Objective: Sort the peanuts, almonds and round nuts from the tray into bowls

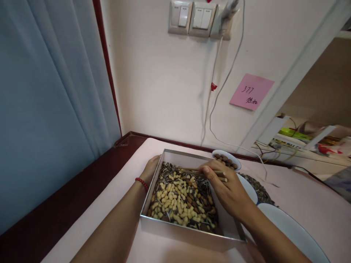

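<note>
A square metal box (189, 231) holds a mix of peanuts in the shell (172, 197) and striped sunflower seeds (168, 171), with some browner nuts among them. My right hand (223, 186) is over the box's right side, closed around a pair of wooden chopsticks (192, 170). The chopstick tips reach into the seeds near the far wall; whether they pinch anything I cannot tell. Against the outside of the left wall, my left hand (151, 168) grips the box, its fingers mostly hidden behind it. A red bead bracelet circles that wrist.
Behind the box stands a white bowl (238, 164) of round brown nuts. To the right are another white bowl (248, 188), a heap of sunflower seeds (259, 188) and a large white bowl (290, 233). A cable (238, 145) trails down the wall onto the table.
</note>
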Available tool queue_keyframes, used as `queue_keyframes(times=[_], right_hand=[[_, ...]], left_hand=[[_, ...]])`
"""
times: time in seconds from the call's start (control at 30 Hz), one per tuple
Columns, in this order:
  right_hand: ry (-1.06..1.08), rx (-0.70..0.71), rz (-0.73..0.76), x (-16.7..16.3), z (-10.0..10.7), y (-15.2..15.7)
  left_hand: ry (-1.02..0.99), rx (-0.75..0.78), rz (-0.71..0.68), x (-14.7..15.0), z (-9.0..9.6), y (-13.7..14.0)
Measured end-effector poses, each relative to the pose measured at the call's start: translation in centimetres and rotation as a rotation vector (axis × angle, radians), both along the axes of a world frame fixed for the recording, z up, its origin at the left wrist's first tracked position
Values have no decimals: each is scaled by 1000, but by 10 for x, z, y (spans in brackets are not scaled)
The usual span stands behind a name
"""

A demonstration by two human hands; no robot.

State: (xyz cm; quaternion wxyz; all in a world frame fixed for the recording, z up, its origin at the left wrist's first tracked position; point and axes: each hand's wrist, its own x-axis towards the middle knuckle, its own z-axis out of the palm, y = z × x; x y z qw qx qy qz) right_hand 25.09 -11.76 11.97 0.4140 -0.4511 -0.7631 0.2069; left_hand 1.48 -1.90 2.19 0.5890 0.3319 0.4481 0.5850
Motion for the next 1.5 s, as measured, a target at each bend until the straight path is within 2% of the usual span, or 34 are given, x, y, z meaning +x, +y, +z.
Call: queue_keyframes(times=[0.4,0.7,0.9,1.2,1.5], right_hand=[[-68,32,34,-13,-7,8],[-73,55,27,-9,0,4],[-86,18,69,-15,-5,6],[-14,37,32,-12,-3,5],[-37,28,27,-17,-8,13]], left_hand=[[-34,14,6,0,-3,-1],[-39,-11,15,2,-1,-3],[-47,-10,19,1,-4,-1],[-44,7,7,1,-4,0],[-52,-17,23,1,-1,0]])
